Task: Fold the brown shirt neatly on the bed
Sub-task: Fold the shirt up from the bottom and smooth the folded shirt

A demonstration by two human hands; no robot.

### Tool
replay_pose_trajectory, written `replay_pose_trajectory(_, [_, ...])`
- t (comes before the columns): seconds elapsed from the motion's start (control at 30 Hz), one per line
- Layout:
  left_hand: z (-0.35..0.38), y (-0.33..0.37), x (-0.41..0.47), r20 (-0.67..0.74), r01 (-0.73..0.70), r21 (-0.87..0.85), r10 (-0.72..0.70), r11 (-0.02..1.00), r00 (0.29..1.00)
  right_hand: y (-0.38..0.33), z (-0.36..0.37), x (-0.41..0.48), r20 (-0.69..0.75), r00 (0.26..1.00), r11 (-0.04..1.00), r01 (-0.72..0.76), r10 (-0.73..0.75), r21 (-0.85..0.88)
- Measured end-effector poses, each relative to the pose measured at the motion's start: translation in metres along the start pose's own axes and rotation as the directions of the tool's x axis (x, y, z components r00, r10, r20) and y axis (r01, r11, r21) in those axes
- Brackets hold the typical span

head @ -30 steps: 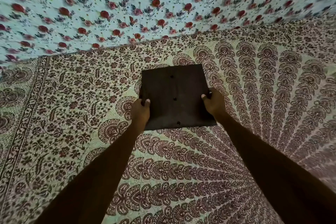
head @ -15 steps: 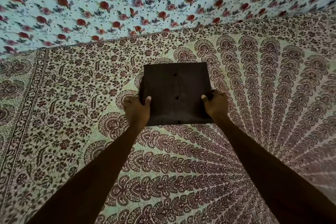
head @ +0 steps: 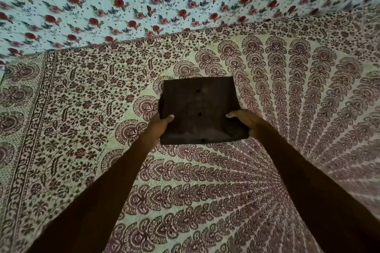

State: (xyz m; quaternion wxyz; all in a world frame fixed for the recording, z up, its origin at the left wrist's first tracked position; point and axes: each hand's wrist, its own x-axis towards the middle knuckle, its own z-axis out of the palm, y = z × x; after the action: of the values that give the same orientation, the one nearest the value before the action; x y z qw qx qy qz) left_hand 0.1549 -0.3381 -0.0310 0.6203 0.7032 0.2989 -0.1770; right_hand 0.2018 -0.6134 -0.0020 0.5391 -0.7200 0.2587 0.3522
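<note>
The brown shirt (head: 200, 107) is folded into a flat dark square with three buttons down its middle, lying on the patterned bed sheet (head: 82, 109). My left hand (head: 159, 127) grips its left edge near the lower corner, thumb on top and fingers under the cloth. My right hand (head: 247, 122) grips the right edge the same way, thumb lying over the fabric. Both forearms reach in from the bottom of the view.
The bed sheet has a brown floral border on the left and fan-shaped rows spreading to the right. A pale blue cloth with red roses (head: 164, 0) stands along the far edge of the bed.
Both hands have kept their grip on the folded shirt's side edges, sliding a little nearer its lower corners. The view has tilted slightly, and the shirt remains a flat square.
</note>
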Motion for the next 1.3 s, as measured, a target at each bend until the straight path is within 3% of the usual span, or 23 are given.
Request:
replay_pose_trajectory(0.13, [-0.008,-0.036,-0.053,0.065,0.044,-0.037,-0.041,0.998,0.997,0.046,0.004,-0.059,0.088,0.994,0.983,-0.083,0.069,0.166])
replay_pose_trajectory(0.27, [-0.009,-0.059,-0.121,0.06,0.022,-0.115,-0.015,0.993,0.998,0.094,0.01,-0.126,0.125,0.992,0.905,-0.032,-0.024,0.423])
replay_pose_trajectory(0.4, [-0.008,-0.08,-0.186,0.187,0.06,-0.131,-0.035,0.99,0.982,0.123,0.005,-0.197,0.091,0.994,0.881,0.015,-0.065,0.473])
replay_pose_trajectory(0.53, [0.009,-0.104,-0.242,0.318,0.205,-0.051,-0.179,0.977,0.931,0.122,0.0,-0.286,-0.069,0.985,0.958,0.168,-0.157,0.233])
replay_pose_trajectory(0.6, [0.02,-0.116,-0.261,0.377,0.238,-0.027,-0.211,0.971,0.902,0.115,0.0,-0.328,-0.146,0.948,0.959,0.279,-0.284,-0.053])
replay_pose_trajectory(0.7, [0.024,-0.13,-0.28,0.328,0.274,-0.019,-0.253,0.962,0.91,0.122,0.023,-0.366,-0.198,0.885,0.764,0.228,-0.421,-0.603])
replay_pose_trajectory(0.8, [0.021,-0.145,-0.289,0.359,0.303,-0.107,-0.247,0.947,0.9,0.152,0.072,-0.362,-0.191,0.908,0.564,0.058,-0.372,-0.824])
replay_pose_trajectory(0.93, [0.009,-0.18,-0.295,0.379,0.253,-0.05,-0.216,0.966,0.9,0.234,0.139,-0.311,-0.089,0.968,0.465,0.032,-0.235,-0.885])
replay_pose_trajectory(1.07, [0.0,-0.217,-0.286,0.377,0.258,-0.059,-0.217,0.964,0.9,0.289,0.185,-0.282,-0.046,0.966,0.393,0.06,-0.253,-0.918])
replay_pose_trajectory(1.2, [0.001,-0.225,-0.281,0.338,0.242,-0.079,-0.202,0.967,0.919,0.305,0.193,-0.273,-0.053,0.959,0.426,0.073,-0.277,-0.902])
replay_pose_trajectory(1.3, [0.012,-0.22,-0.285,0.299,0.243,-0.065,-0.214,0.968,0.93,0.298,0.168,-0.286,0.001,0.944,0.504,0.178,-0.331,-0.845])
